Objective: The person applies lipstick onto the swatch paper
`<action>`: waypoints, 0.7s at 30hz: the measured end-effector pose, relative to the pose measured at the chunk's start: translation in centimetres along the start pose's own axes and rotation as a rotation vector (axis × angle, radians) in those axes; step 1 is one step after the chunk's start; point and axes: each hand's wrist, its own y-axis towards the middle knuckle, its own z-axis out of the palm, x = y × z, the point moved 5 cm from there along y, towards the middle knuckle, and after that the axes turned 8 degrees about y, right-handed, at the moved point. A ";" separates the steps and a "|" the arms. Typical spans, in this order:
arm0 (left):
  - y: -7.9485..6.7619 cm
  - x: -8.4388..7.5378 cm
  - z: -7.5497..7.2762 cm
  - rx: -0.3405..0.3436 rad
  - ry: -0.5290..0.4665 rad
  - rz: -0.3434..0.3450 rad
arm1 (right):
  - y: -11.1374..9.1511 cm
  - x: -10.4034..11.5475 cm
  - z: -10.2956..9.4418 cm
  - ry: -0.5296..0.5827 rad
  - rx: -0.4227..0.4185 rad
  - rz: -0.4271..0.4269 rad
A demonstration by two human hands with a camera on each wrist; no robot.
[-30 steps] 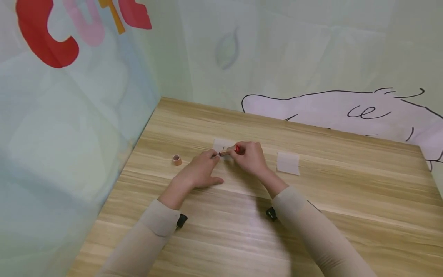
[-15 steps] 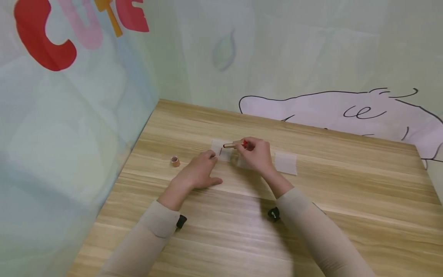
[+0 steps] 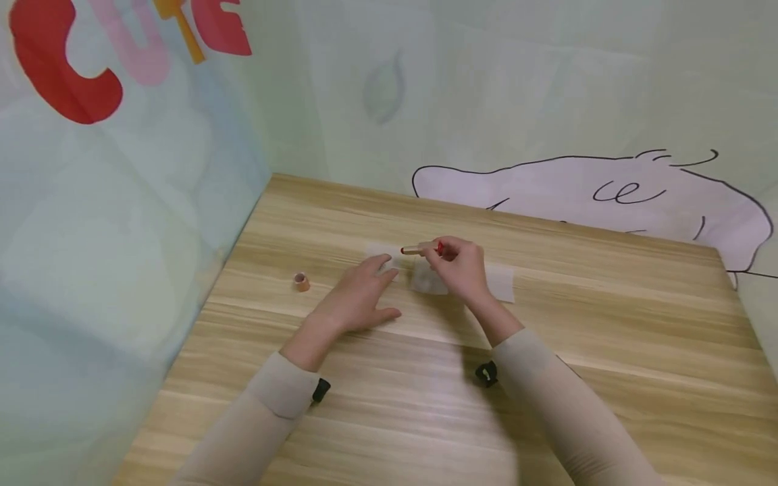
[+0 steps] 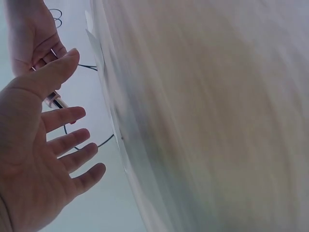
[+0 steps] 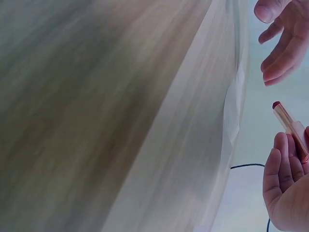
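In the head view, my right hand [image 3: 463, 271] pinches a lipstick [image 3: 412, 250] with a red tip and a rose-gold tube. The tip points left and, in the right wrist view, the lipstick [image 5: 284, 114] is held clear of the table. My left hand [image 3: 355, 297] is spread with nothing in it, its fingertips over a white paper square [image 3: 373, 249] that it partly hides. In the left wrist view, the left hand [image 4: 38, 140] has its fingers apart and off the tabletop. A small copper-coloured cap [image 3: 301, 282] stands to the left of the left hand.
A second paper square [image 3: 428, 280] lies under the right hand's fingers. A third paper square [image 3: 502, 283] sits to the right, partly behind the right wrist. Fabric walls border the wooden table [image 3: 608, 304] at the left and back.
My right hand has drawn the lipstick rightward and up off the left paper, where a dark red stroke showed half a second ago. My left hand's fingers have lifted and spread from the paper's edge.
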 end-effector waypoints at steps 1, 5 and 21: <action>0.1 -0.2 0.0 -0.003 0.005 0.009 | 0.0 0.0 -0.2 0.003 -0.005 -0.003; 0.3 -0.8 0.1 -0.012 0.024 0.034 | -0.1 -0.2 -0.8 0.010 -0.021 -0.007; 0.8 -2.6 0.8 0.025 0.045 0.093 | -0.4 -0.7 -2.8 0.011 -0.102 0.017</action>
